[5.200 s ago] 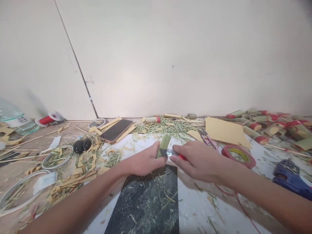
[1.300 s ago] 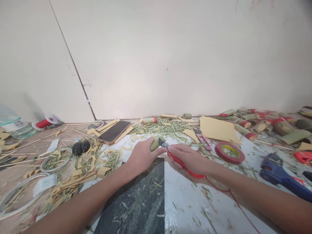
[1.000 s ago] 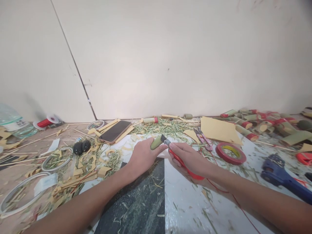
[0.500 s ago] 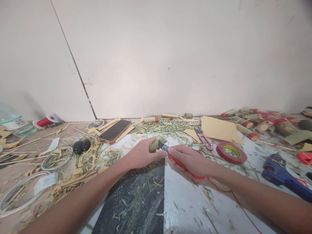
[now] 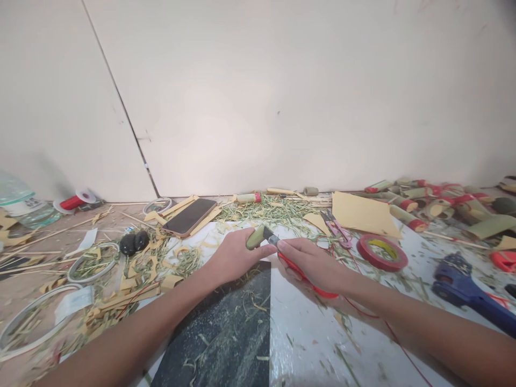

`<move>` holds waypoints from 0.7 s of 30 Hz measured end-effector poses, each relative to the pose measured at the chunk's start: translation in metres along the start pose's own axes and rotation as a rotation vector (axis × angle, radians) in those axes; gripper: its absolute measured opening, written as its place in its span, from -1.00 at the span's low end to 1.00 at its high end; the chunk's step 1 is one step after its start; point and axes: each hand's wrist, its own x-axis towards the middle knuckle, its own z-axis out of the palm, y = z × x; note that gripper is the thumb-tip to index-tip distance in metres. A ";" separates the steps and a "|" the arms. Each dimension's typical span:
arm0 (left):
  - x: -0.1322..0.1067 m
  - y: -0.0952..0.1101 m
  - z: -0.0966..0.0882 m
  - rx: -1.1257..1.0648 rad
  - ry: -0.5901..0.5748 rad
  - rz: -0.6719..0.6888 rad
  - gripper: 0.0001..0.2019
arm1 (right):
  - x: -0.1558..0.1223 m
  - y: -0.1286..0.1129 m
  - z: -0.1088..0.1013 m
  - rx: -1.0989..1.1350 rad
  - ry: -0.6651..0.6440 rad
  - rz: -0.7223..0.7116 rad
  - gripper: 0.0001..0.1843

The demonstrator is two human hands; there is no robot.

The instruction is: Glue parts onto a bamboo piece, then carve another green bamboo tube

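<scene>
My left hand [image 5: 234,255] is closed around a short green bamboo piece [image 5: 255,238], whose far end sticks out past the fingers. In my right hand [image 5: 308,260] is a red-handled utility knife [image 5: 296,270], gripped near its metal front. The knife's dark blade [image 5: 267,233] lies against the bamboo, and my left thumb reaches to the metal part. Beneath both hands are a dark board [image 5: 226,333] and a white sheet [image 5: 310,338], strewn with green shavings. A thin red cord runs under my right forearm.
Red tape [image 5: 365,252], small scissors [image 5: 341,231] and a blue glue gun [image 5: 463,290] lie to the right. Bamboo tubes with red ends [image 5: 411,217] pile up at the back right. A phone [image 5: 189,216], shavings and white rings [image 5: 32,317] are on the left; a wall stands behind.
The knife blade has turned slightly on the bamboo, its tip now pointing more up and away. Both hands stay in nearly the same place, and the view has shifted very slightly.
</scene>
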 end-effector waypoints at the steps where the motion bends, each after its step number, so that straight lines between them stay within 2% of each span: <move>1: 0.000 -0.001 -0.001 0.004 -0.009 0.015 -0.61 | -0.001 -0.002 0.000 -0.011 -0.027 0.016 -0.44; 5: 0.000 -0.005 -0.002 0.052 -0.022 0.048 -0.62 | -0.003 -0.008 -0.002 -0.036 -0.063 0.048 -0.45; 14: 0.001 -0.002 0.007 0.072 0.080 -0.035 -0.53 | -0.001 0.000 0.000 -0.019 0.039 0.008 -0.42; 21: 0.000 -0.004 0.005 0.031 0.046 -0.003 -0.60 | -0.003 -0.006 -0.002 0.035 -0.108 0.033 -0.41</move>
